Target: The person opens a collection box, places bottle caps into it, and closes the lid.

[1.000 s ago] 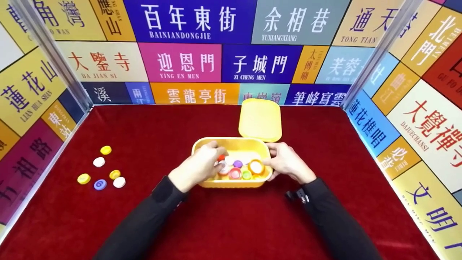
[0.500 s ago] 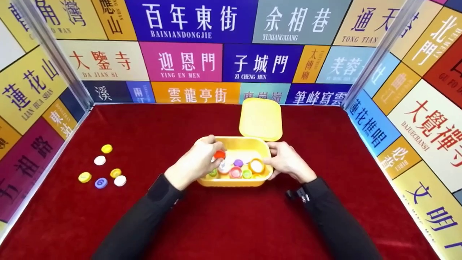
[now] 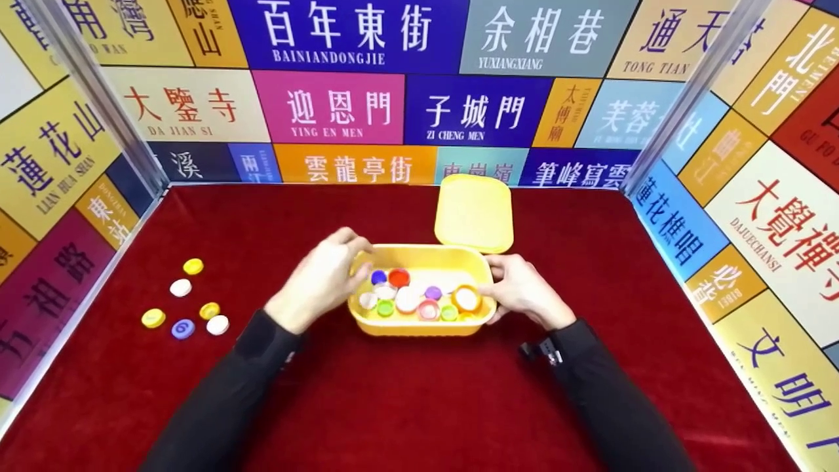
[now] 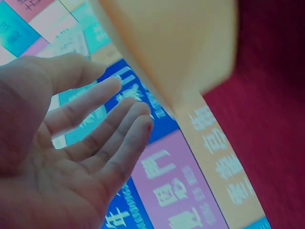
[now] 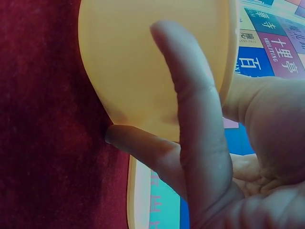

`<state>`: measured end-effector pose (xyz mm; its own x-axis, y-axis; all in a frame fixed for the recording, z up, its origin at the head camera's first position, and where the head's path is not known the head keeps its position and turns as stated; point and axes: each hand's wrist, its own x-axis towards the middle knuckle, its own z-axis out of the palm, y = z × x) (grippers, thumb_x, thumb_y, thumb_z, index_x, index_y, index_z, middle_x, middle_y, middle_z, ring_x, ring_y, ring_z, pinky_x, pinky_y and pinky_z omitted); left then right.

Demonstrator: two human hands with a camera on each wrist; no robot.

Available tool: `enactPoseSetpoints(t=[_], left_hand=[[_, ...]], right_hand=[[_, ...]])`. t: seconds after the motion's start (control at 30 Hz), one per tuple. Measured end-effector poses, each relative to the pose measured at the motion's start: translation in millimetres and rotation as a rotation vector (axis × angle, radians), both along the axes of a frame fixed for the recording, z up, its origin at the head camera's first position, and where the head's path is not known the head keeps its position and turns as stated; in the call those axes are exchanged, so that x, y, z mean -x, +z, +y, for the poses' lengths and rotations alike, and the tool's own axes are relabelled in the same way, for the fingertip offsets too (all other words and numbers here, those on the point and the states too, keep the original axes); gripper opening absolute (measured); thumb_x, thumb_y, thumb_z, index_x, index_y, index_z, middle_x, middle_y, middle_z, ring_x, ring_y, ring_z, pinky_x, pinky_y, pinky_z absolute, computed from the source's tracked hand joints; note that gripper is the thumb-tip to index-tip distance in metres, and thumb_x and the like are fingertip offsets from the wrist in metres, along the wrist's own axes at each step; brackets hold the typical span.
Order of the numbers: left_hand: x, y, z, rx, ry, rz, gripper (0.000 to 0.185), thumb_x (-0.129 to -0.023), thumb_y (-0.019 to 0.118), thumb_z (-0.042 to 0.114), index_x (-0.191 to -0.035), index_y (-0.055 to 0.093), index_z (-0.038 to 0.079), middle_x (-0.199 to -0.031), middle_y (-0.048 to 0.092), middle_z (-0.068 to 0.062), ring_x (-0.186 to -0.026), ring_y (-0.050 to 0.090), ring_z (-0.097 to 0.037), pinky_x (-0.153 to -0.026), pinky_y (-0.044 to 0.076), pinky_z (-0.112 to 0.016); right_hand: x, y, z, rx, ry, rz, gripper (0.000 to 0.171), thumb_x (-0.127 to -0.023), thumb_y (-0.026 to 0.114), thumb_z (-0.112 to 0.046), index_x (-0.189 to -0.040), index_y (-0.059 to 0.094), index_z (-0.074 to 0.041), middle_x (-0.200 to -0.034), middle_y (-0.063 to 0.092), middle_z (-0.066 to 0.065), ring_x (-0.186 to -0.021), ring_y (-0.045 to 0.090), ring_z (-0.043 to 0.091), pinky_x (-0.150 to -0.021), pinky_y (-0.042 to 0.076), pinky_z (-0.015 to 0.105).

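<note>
On the far left of the red cloth [image 3: 419,406] lay a loose group of six bottle caps [image 3: 183,301], yellow, white and one blue, well apart from everything else.

Moving right, the left hand [image 3: 321,278] hovered just beside the left rim of the yellow box [image 3: 419,326]. Its fingers [image 4: 100,119] were spread and nearly straight, and the palm was empty; nothing was held in it. The wrist view showed the box wall close above the fingertips, but not touching them.

Inside the box lay more caps close together: a red cap [image 3: 398,277] and a blue cap [image 3: 378,276] at the back, then white, green, pink and purple ones, and an orange-rimmed cap [image 3: 466,299] at the right end.

The right hand [image 3: 524,295] gripped the right wall of the box, with the thumb over the rim and the other fingers curled under its side. The yellow lid [image 3: 473,213] lay behind the box, its near edge at the box's back rim.

To do this step well, I judge the right hand should hold the box firmly, so that it does not slide on the cloth. The left hand should lift one cap only, with two fingertips.
</note>
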<state>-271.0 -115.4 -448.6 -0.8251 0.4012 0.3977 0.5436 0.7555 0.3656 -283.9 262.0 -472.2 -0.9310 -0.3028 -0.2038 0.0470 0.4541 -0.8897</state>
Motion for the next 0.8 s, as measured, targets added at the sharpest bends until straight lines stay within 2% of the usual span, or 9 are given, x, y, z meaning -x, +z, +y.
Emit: enactPoseSetpoints(t=[0.13,0.23,0.47,0.67,0.8], left_hand=[[6.6,-7.6,-25.6,-0.027,0.066,0.030,0.020,-0.108,0.080,0.013,-0.125,0.084,0.005,-0.120,0.076,-0.017,-0.108,0.078,-0.037,-0.100,0.070,-0.053],[12.0,-14.7,-49.6,-0.032,0.127,0.016,0.021,-0.107,0.079,0.014,-0.125,0.084,0.005,-0.120,0.076,-0.017,-0.110,0.079,-0.040,-0.098,0.069,-0.057],[24.8,-35.4,-115.4,0.015,0.265,-0.073,0.027,-0.106,0.074,0.013,-0.128,0.082,0.000,-0.128,0.071,-0.029,-0.119,0.072,-0.056,-0.101,0.062,-0.072],[27.0,-46.0,-174.9,0.026,0.411,-0.126,0.035,-0.105,0.070,0.015,-0.135,0.079,-0.001,-0.141,0.064,-0.039,-0.128,0.059,-0.067,-0.097,0.054,-0.084],[23.8,-50.2,-208.5,0.048,0.521,-0.239,0.046,-0.105,0.067,0.019,-0.146,0.071,-0.002,-0.151,0.053,-0.045,-0.135,0.051,-0.072,-0.099,0.050,-0.090]], right_hand=[[0.2,0.3,0.3,-0.007,0.001,-0.007,0.056,-0.105,0.084,-0.009,-0.157,0.068,-0.003,-0.138,0.082,0.026,-0.089,0.088,0.042,-0.063,0.072,0.046],[0.4,0.3,0.0,-0.007,0.004,-0.009,0.056,-0.105,0.084,-0.009,-0.158,0.068,-0.003,-0.139,0.081,0.026,-0.089,0.088,0.041,-0.064,0.072,0.046],[-0.4,1.8,0.8,-0.002,-0.001,-0.003,0.055,-0.105,0.084,-0.009,-0.157,0.068,-0.005,-0.138,0.082,0.025,-0.088,0.088,0.040,-0.063,0.072,0.046],[0.1,2.5,-1.0,0.013,-0.005,-0.005,0.055,-0.104,0.085,-0.009,-0.157,0.069,-0.004,-0.137,0.082,0.025,-0.089,0.088,0.041,-0.063,0.072,0.046],[0.4,1.6,-1.2,0.013,0.002,-0.008,0.056,-0.104,0.083,-0.008,-0.158,0.067,-0.003,-0.138,0.081,0.026,-0.091,0.088,0.044,-0.063,0.072,0.047]])
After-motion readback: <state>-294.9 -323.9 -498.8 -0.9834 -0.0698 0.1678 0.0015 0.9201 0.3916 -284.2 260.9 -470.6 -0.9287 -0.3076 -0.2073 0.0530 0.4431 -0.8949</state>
